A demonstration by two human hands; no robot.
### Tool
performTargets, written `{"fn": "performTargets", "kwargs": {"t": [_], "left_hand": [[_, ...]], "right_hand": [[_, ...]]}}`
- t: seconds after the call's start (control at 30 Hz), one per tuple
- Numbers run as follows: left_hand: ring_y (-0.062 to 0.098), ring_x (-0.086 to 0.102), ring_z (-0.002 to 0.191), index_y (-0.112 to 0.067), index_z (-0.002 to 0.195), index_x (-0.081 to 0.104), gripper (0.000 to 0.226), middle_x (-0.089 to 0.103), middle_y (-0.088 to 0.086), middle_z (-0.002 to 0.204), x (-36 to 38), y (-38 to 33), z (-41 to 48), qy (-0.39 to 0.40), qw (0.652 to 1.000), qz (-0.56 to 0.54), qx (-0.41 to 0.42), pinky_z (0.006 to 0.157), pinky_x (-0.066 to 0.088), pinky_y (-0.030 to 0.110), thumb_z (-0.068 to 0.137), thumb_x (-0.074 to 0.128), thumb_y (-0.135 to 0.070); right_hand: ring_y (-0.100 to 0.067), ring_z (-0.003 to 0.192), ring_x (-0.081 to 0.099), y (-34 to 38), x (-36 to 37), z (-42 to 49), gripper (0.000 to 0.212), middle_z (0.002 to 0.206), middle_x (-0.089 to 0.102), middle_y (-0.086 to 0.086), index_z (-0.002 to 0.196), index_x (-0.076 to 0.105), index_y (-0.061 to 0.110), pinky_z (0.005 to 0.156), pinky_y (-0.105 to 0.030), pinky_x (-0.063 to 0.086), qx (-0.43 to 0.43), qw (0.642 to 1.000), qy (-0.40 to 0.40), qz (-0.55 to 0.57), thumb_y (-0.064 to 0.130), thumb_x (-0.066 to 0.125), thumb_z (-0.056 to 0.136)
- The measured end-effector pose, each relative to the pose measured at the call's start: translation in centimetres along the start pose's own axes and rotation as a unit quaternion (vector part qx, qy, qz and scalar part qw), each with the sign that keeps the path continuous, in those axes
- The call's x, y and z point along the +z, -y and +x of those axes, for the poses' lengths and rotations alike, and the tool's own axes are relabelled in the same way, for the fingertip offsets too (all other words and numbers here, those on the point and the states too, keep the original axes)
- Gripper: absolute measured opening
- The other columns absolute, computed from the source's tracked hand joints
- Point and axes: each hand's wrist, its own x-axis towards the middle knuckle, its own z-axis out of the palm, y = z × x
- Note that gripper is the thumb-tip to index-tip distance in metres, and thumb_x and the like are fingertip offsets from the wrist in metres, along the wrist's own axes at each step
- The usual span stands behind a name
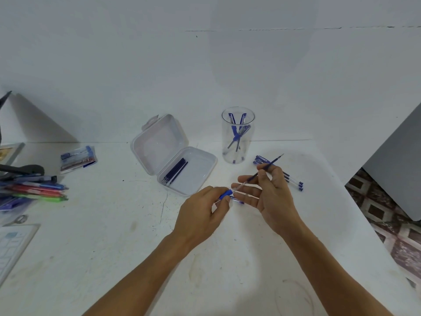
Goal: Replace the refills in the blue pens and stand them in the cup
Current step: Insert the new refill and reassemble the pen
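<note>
White desk [114,258] against a plain wall carries an open clear box [159,142] with dark spare refills [176,171] in its tray, and near its right a clear cup [227,133] with blue pens [237,133] standing inside. The left hand [200,213] pinches a pen barrel [226,194] by its blue grip. The right hand [273,201], its other fingers spread, pinches a refill [271,164] whose lower end sits in that barrel. Loose pens [291,179] lie beside the cup (print on the packet [77,158] at far left is too blurred to read).
</note>
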Motion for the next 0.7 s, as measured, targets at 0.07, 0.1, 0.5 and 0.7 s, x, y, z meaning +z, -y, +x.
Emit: {"fn": "performTargets", "kwargs": {"t": [0.07, 0.1, 0.5, 0.7], "left_hand": [[-0.006, 0.051, 0.066, -0.023, 0.117, 0.066, 0.031, 0.061, -0.019, 0.088, 0.00, 0.01, -0.01, 0.004, 1.000, -0.002, -0.002, 0.062, 0.033, 0.003, 0.096, 0.051, -0.040], [-0.005, 0.051, 0.065, -0.022, 0.117, 0.066, 0.032, 0.064, -0.016, 0.090, -0.01, 0.00, -0.05, 0.006, 1.000, -0.003, 0.000, 0.063, 0.032, 0.004, 0.096, 0.051, -0.041], [-0.004, 0.054, 0.069, -0.020, 0.116, 0.067, 0.027, 0.058, -0.021, 0.083, -0.36, 0.01, 0.54, 0.011, 0.999, -0.047, 0.003, 0.061, 0.034, 0.004, 0.097, 0.054, -0.034], [-0.002, 0.053, 0.067, -0.020, 0.117, 0.068, 0.026, 0.060, -0.018, 0.082, -0.33, 0.30, 0.51, 0.006, 0.998, -0.060, -0.004, 0.059, 0.034, 0.006, 0.097, 0.054, -0.031]], "right_hand": [[-0.033, 0.087, 0.075, -0.25, -0.03, -0.22, 0.019, 0.095, 0.075, -0.013, 0.118, 0.046, 0.013, 0.070, -0.038, 0.062, -0.019, 1.000, 0.001, -0.018, 0.017, 0.030, 0.108], [-0.033, 0.088, 0.075, -0.37, -0.07, -0.25, 0.019, 0.097, 0.075, -0.013, 0.118, 0.045, 0.013, 0.072, -0.038, 0.062, -0.028, 0.999, 0.001, -0.028, 0.017, 0.030, 0.108], [-0.030, 0.089, 0.075, -0.45, 0.29, -0.19, 0.015, 0.098, 0.074, -0.014, 0.115, 0.046, 0.015, 0.076, -0.038, 0.062, -0.037, 0.999, -0.001, -0.035, 0.017, 0.033, 0.107], [-0.024, 0.091, 0.074, -0.64, 0.06, -0.41, 0.012, 0.098, 0.075, -0.013, 0.108, 0.059, 0.007, 0.080, -0.035, 0.061, -0.010, 0.996, 0.018, -0.090, 0.013, 0.053, 0.100]]}}
